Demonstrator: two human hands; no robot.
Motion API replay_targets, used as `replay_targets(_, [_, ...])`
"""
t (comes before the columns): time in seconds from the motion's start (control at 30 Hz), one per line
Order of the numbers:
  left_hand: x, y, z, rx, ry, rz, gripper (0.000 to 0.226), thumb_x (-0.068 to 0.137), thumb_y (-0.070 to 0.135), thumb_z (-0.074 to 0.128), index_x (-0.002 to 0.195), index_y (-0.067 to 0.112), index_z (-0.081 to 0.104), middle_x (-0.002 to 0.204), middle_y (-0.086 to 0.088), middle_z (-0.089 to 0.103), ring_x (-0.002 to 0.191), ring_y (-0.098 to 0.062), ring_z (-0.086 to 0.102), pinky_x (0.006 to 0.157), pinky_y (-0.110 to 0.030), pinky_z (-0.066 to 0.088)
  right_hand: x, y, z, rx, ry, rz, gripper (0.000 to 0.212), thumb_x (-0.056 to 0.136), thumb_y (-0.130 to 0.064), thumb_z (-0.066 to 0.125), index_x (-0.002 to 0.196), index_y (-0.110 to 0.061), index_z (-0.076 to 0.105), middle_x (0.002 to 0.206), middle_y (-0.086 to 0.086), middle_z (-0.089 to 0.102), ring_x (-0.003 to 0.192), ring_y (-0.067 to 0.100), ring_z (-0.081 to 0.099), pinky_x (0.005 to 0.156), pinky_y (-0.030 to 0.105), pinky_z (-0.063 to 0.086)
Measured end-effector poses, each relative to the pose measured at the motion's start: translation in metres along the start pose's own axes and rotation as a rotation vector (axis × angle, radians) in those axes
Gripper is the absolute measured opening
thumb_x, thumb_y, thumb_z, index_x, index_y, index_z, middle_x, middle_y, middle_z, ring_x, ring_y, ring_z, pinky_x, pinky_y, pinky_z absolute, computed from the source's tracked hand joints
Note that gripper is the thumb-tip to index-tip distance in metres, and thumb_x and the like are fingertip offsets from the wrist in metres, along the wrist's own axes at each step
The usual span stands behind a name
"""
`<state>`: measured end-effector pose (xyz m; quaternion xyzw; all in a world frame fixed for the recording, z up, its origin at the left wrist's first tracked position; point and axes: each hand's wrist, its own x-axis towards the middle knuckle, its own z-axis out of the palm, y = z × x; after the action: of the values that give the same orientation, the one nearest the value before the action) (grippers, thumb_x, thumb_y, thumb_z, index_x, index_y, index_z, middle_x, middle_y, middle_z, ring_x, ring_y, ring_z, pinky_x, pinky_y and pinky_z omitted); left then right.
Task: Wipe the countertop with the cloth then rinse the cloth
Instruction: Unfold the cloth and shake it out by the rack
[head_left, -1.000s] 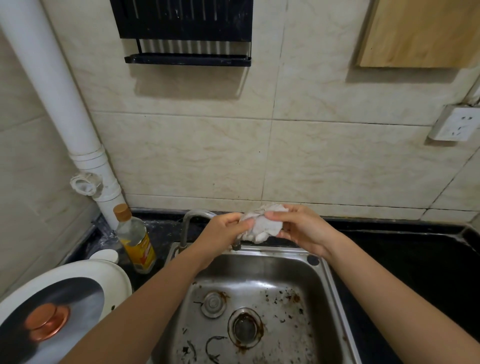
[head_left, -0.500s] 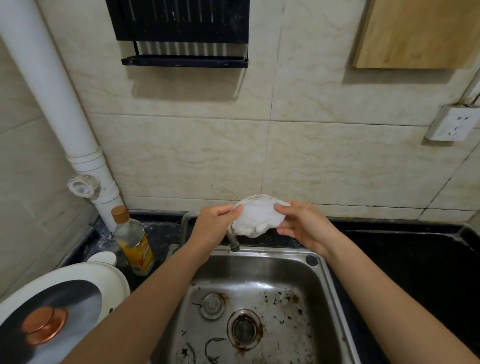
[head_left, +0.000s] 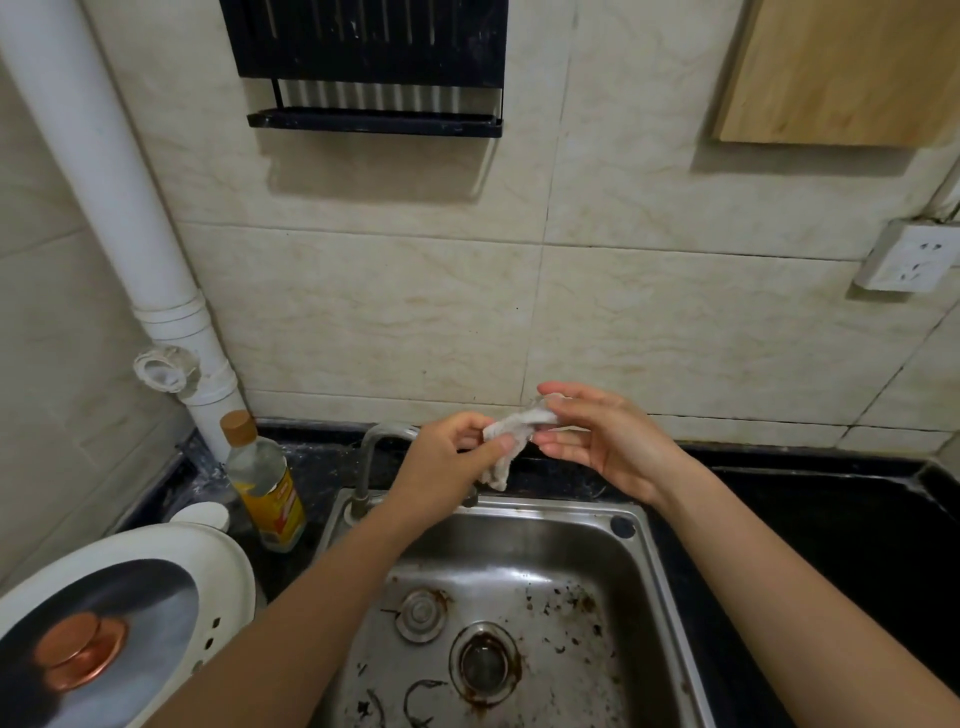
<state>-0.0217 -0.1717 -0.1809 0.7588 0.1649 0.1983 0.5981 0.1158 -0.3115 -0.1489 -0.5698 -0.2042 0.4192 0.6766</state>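
Observation:
A small white cloth (head_left: 511, 441) is stretched between both hands above the back rim of the steel sink (head_left: 644, 587). My left hand (head_left: 449, 462) pinches its left end between thumb and fingers. My right hand (head_left: 605, 441) pinches the right end with thumb and a fingertip, its other fingers spread. A loose corner of the cloth hangs down over the tap spout. The tap (head_left: 371, 457) curves up behind my left hand, which hides the outlet. The black countertop (head_left: 831, 519) runs to the right of the sink.
A yellow-labelled oil bottle (head_left: 262, 483) stands left of the tap beside a white pipe (head_left: 156, 291). A white appliance with a copper knob (head_left: 119, 639) sits at the lower left. A black rack (head_left: 374, 67), a wooden board (head_left: 841, 67) and a wall socket (head_left: 906, 262) hang on the wall.
The cloth was a bunched ball held between both hands. It is now pulled out flatter and thinner, with one corner dangling, and my right hand's fingers have spread apart.

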Motion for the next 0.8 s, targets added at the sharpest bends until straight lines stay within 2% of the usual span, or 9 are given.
replay_targets(0.07, [0.006, 0.008, -0.011, -0.179, -0.05, -0.122, 0.013, 0.089, 0.022, 0.063, 0.089, 0.009, 0.063, 0.08, -0.004, 0.07, 0.072, -0.016, 0.064, 0.074, -0.035, 0.054, -0.005, -0.004, -0.005, -0.107, -0.098, 0.005, 0.035, 0.077, -0.01, 0.069, 0.111, -0.003, 0.064, 0.091, 0.011, 0.07, 0.075, 0.016, 0.065, 0.069, 0.025, 0.055])
replay_targets(0.13, [0.009, 0.015, -0.02, -0.278, -0.117, -0.211, 0.011, 0.092, 0.02, 0.058, 0.083, 0.013, 0.057, 0.069, -0.001, 0.066, 0.06, -0.014, 0.061, 0.059, -0.027, 0.054, -0.006, -0.003, -0.008, -0.334, -0.101, -0.018, 0.038, 0.07, -0.017, 0.077, 0.1, 0.003, 0.066, 0.083, 0.01, 0.068, 0.068, 0.017, 0.057, 0.062, 0.022, 0.046])
replay_targets(0.23, [0.011, 0.017, -0.026, -0.221, -0.097, -0.199, 0.012, 0.092, 0.019, 0.058, 0.08, 0.016, 0.057, 0.066, 0.003, 0.064, 0.056, -0.008, 0.062, 0.051, -0.02, 0.048, -0.002, 0.001, -0.009, -0.523, 0.003, -0.071, 0.031, 0.082, -0.028, 0.071, 0.098, -0.001, 0.069, 0.096, 0.014, 0.07, 0.082, 0.023, 0.059, 0.069, 0.026, 0.046])
replay_targets(0.33, [0.014, 0.018, -0.027, -0.26, -0.068, -0.182, 0.01, 0.092, 0.024, 0.059, 0.09, 0.014, 0.06, 0.089, -0.002, 0.072, 0.083, -0.017, 0.069, 0.075, -0.034, 0.055, 0.003, 0.004, -0.004, -0.151, -0.034, -0.013, 0.029, 0.097, -0.019, 0.051, 0.116, 0.001, 0.06, 0.113, 0.015, 0.068, 0.101, 0.022, 0.064, 0.085, 0.034, 0.052])
replay_targets(0.4, [0.015, 0.021, -0.024, -0.261, -0.032, -0.178, 0.014, 0.093, 0.028, 0.057, 0.092, 0.014, 0.061, 0.087, -0.002, 0.071, 0.077, -0.016, 0.069, 0.077, -0.038, 0.054, 0.005, 0.007, 0.005, 0.059, -0.035, 0.003, 0.029, 0.1, -0.016, 0.044, 0.119, 0.003, 0.055, 0.109, 0.017, 0.067, 0.097, 0.024, 0.065, 0.08, 0.034, 0.056])
replay_targets(0.53, [0.014, 0.028, -0.014, -0.302, 0.024, -0.168, 0.019, 0.097, 0.027, 0.05, 0.098, 0.009, 0.057, 0.074, 0.002, 0.069, 0.058, -0.009, 0.065, 0.058, -0.029, 0.053, 0.01, 0.01, 0.019, 0.023, 0.057, 0.0, 0.03, 0.102, -0.019, 0.041, 0.113, 0.002, 0.059, 0.101, 0.015, 0.07, 0.089, 0.022, 0.068, 0.073, 0.031, 0.057])
replay_targets(0.63, [0.017, 0.027, -0.015, -0.43, 0.097, -0.224, 0.032, 0.096, 0.032, 0.05, 0.107, 0.003, 0.057, 0.08, -0.006, 0.065, 0.066, -0.018, 0.062, 0.064, -0.033, 0.055, 0.009, 0.008, 0.016, 0.076, 0.018, -0.048, 0.014, 0.099, -0.009, 0.045, 0.104, -0.007, 0.057, 0.091, 0.013, 0.065, 0.074, 0.019, 0.065, 0.067, 0.03, 0.058])
replay_targets(0.73, [0.02, 0.024, -0.019, -0.575, 0.116, -0.295, 0.037, 0.097, 0.034, 0.048, 0.119, 0.005, 0.056, 0.105, -0.009, 0.069, 0.094, -0.024, 0.067, 0.081, -0.039, 0.057, 0.003, 0.005, 0.008, 0.149, -0.117, -0.063, 0.029, 0.094, 0.0, 0.045, 0.117, -0.013, 0.058, 0.097, 0.014, 0.067, 0.077, 0.022, 0.066, 0.073, 0.034, 0.057])
replay_targets(0.8, [0.02, 0.023, -0.02, -0.621, 0.1, -0.325, 0.041, 0.098, 0.034, 0.046, 0.125, 0.004, 0.055, 0.113, -0.012, 0.069, 0.1, -0.025, 0.068, 0.079, -0.035, 0.057, -0.001, 0.002, 0.006, 0.118, -0.19, -0.066, 0.031, 0.087, -0.001, 0.045, 0.112, -0.007, 0.063, 0.104, 0.017, 0.068, 0.087, 0.025, 0.067, 0.081, 0.036, 0.056])
